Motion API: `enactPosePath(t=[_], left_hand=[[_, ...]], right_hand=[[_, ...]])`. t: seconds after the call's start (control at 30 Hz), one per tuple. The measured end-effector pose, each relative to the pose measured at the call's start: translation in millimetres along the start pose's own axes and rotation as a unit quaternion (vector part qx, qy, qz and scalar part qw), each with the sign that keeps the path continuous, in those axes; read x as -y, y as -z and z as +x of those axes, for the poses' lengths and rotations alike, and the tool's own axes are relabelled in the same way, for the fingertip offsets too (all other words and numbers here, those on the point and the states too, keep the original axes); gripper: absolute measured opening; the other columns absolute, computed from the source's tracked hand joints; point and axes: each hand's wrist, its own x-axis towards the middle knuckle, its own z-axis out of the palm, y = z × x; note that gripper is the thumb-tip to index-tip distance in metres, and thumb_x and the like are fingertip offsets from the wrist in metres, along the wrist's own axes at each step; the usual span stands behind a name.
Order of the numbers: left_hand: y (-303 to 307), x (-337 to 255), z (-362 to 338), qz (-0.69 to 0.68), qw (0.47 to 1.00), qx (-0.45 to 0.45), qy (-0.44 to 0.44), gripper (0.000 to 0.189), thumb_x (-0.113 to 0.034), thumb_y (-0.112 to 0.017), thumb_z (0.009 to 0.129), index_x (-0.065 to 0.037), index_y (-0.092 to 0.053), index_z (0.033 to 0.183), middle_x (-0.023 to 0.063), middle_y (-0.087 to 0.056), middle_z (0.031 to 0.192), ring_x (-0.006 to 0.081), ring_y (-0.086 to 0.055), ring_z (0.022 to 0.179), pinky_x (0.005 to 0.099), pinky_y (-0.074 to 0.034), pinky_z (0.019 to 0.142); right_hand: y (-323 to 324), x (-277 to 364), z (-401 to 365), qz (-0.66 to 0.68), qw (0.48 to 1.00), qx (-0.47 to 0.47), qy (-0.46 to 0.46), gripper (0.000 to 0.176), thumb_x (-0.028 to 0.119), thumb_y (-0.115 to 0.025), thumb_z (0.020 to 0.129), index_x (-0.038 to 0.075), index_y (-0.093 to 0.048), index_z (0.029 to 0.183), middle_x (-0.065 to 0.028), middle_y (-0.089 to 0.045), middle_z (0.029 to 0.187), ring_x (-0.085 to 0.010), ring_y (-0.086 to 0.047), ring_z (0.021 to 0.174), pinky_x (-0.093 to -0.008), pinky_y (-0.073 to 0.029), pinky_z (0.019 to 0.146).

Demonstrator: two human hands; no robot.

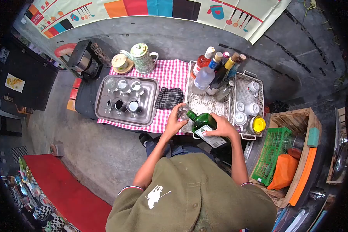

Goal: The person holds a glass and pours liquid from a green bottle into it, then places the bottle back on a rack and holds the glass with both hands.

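Note:
My left hand (174, 124) is closed around a small clear glass (184, 111). My right hand (225, 127) grips a green glass bottle (200, 120) with a white label, tilted so that its neck points left at the glass's rim. Whether liquid is running between them is too small to tell. Just left of the glass lies a folded black checked cloth (169, 98). Farther left, a metal tray (154, 115) bears several glass mugs in two rows; a front one (119, 104) looks dark inside, and another (133, 106) looks pale.
A white wire basket (191, 69) holds several upright bottles; beside it, another basket (248, 75) holds white cups and a yellow-lidded jar (259, 124). A patterned pitcher (145, 62), a cup (120, 61) and a coffee maker (83, 58) stand behind the tray. A wooden crate (290, 116) is right.

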Motion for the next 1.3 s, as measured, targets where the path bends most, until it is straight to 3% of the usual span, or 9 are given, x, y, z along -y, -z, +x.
enactPosePath(t=[0.2,0.3,0.4,0.5,0.6,0.73,1.0,1.3], left_hand=[[-3,-5,3,0.034,0.999,0.006,-0.011,0.067,0.005,-0.070,0.071,-0.002,-0.049,0.134,0.0139,-0.053,0.132,0.0251,-0.053,0.124,0.0349,-0.043,0.105],[-5,-7,3,0.029,0.999,0.013,-0.010,0.067,0.007,-0.069,0.071,-0.002,-0.048,0.135,0.0138,-0.052,0.132,0.0253,-0.053,0.124,0.0347,-0.043,0.105],[-7,-7,2,0.025,0.999,0.019,-0.008,0.069,0.008,-0.067,0.071,-0.002,-0.047,0.135,0.0137,-0.051,0.133,0.0257,-0.053,0.125,0.0345,-0.043,0.105],[-7,-5,2,0.027,0.999,0.020,-0.010,0.070,0.009,-0.066,0.070,-0.003,-0.047,0.136,0.0138,-0.050,0.133,0.0259,-0.052,0.126,0.0346,-0.044,0.105],[-8,-4,2,0.020,1.000,0.021,-0.002,0.071,0.010,-0.066,0.069,-0.003,-0.046,0.136,0.0140,-0.050,0.133,0.0265,-0.051,0.127,0.0350,-0.043,0.106],[-6,-4,3,0.061,0.998,0.025,-0.018,0.073,0.015,-0.067,0.072,-0.004,-0.044,0.139,0.0077,-0.048,0.132,0.0179,-0.053,0.122,0.0308,-0.044,0.105],[-4,5,2,0.058,0.997,0.027,-0.030,0.073,0.015,-0.065,0.072,-0.003,-0.043,0.139,0.0086,-0.047,0.133,0.0190,-0.052,0.124,0.0315,-0.044,0.105],[-1,4,0,0.073,0.996,0.021,-0.040,0.073,0.015,-0.065,0.072,-0.003,-0.043,0.140,0.0095,-0.047,0.136,0.0203,-0.050,0.127,0.0319,-0.044,0.106]], right_hand=[[0,-6,1,0.002,1.000,0.002,0.001,0.077,0.046,-0.088,0.060,-0.002,-0.060,0.114,-0.0174,-0.068,0.084,-0.0263,-0.066,0.077,-0.0385,-0.050,0.072],[4,-4,2,-0.016,0.998,0.036,-0.043,0.079,0.048,-0.087,0.062,0.002,-0.061,0.121,-0.0237,-0.070,0.097,-0.0347,-0.070,0.091,-0.0417,-0.052,0.083],[-1,-13,3,-0.014,1.000,0.009,-0.011,0.076,0.045,-0.088,0.061,-0.003,-0.060,0.114,-0.0175,-0.069,0.085,-0.0251,-0.066,0.077,-0.0379,-0.050,0.072],[-2,-15,5,-0.015,1.000,0.011,-0.008,0.076,0.045,-0.088,0.061,-0.003,-0.060,0.114,-0.0171,-0.068,0.085,-0.0256,-0.065,0.077,-0.0381,-0.049,0.071],[1,-9,5,-0.014,0.999,0.029,-0.016,0.081,0.050,-0.086,0.061,-0.001,-0.061,0.118,-0.0244,-0.070,0.096,-0.0346,-0.070,0.090,-0.0422,-0.052,0.081],[3,-9,9,-0.033,0.997,0.056,-0.033,0.080,0.049,-0.087,0.061,-0.002,-0.062,0.117,-0.0224,-0.071,0.095,-0.0332,-0.070,0.088,-0.0411,-0.052,0.080],[5,-8,13,-0.026,0.996,0.075,-0.041,0.076,0.045,-0.088,0.061,-0.003,-0.063,0.115,-0.0205,-0.072,0.097,-0.0283,-0.071,0.088,-0.0388,-0.053,0.081],[3,-9,17,-0.028,0.995,0.091,-0.040,0.077,0.046,-0.088,0.063,-0.003,-0.063,0.117,-0.0210,-0.072,0.101,-0.0290,-0.070,0.092,-0.0377,-0.053,0.084]])
